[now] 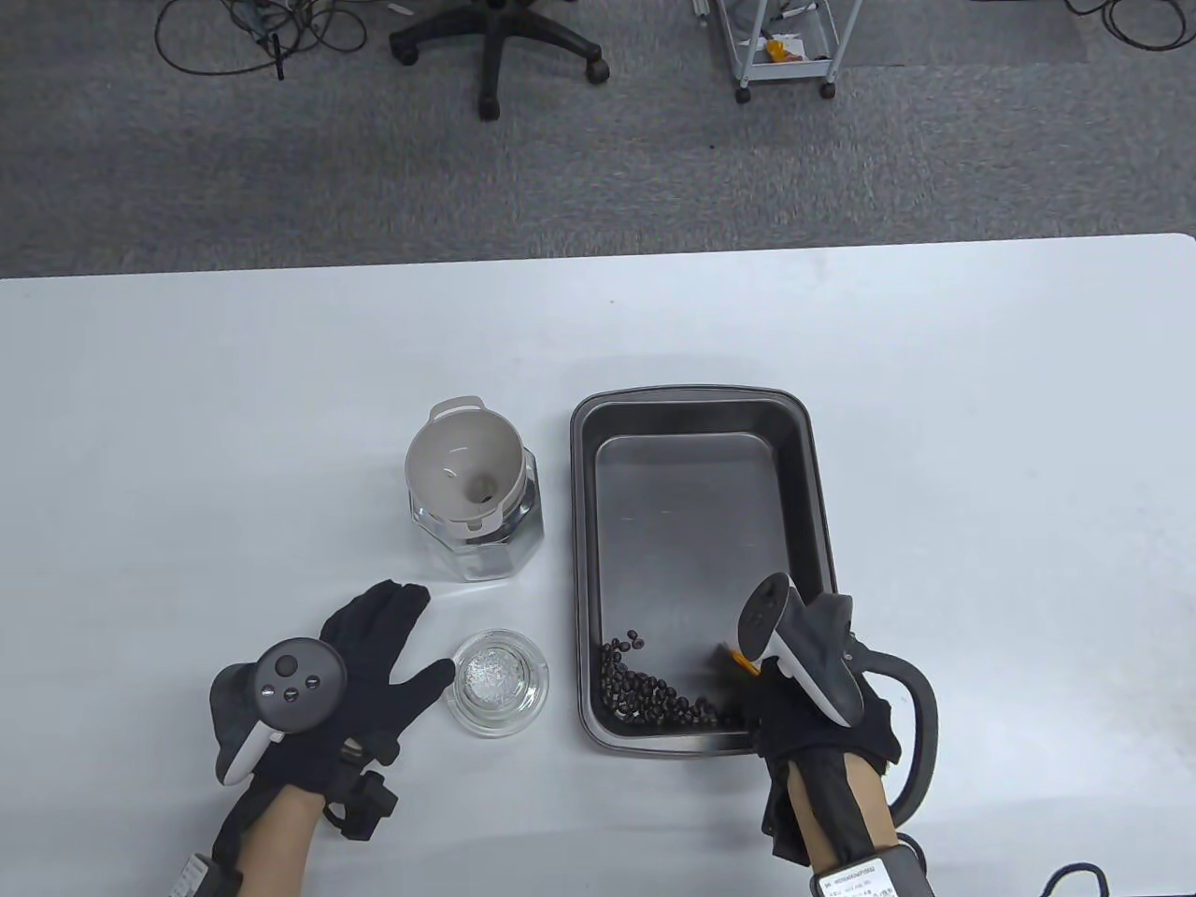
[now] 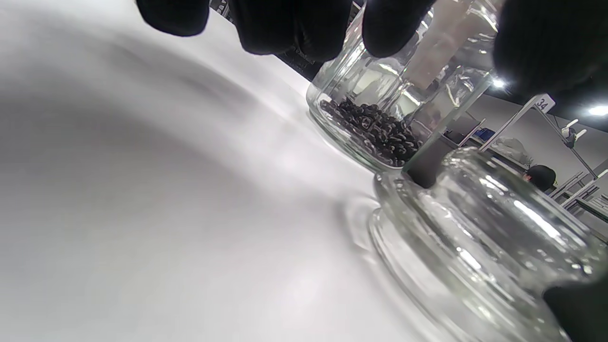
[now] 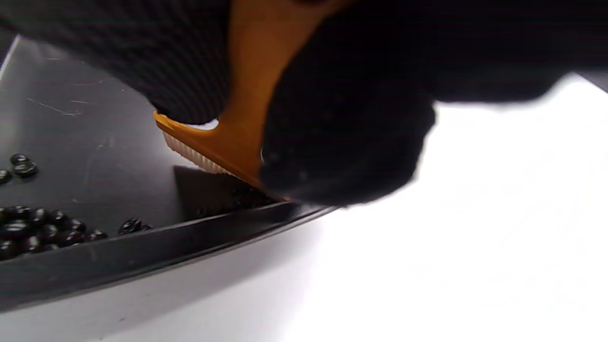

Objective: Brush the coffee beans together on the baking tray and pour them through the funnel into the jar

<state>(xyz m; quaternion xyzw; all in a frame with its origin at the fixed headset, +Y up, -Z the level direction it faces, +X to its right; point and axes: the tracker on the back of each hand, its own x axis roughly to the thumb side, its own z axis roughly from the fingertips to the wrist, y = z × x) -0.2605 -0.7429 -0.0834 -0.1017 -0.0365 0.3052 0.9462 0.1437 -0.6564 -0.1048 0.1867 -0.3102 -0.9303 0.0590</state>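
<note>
A dark baking tray [image 1: 696, 404] lies right of centre, with coffee beans [image 1: 654, 696] heaped along its near edge. My right hand [image 1: 804, 710] grips an orange brush [image 3: 223, 147] whose pale bristles stand in the tray's near right corner beside the beans [image 3: 42, 228]. A pale funnel [image 1: 462, 467] sits in the glass jar [image 1: 476, 537]; the left wrist view shows beans [image 2: 375, 133] at the jar's bottom. My left hand [image 1: 374, 654] rests flat on the table with fingers spread, thumb next to the glass lid [image 1: 498, 682].
The white table [image 1: 234, 420] stretches around the objects. The glass lid [image 2: 475, 237] lies close in front of the jar. A black cable loop [image 1: 920, 719] trails behind my right wrist. An office chair [image 1: 495, 47] and a cart [image 1: 785, 47] stand on the floor beyond.
</note>
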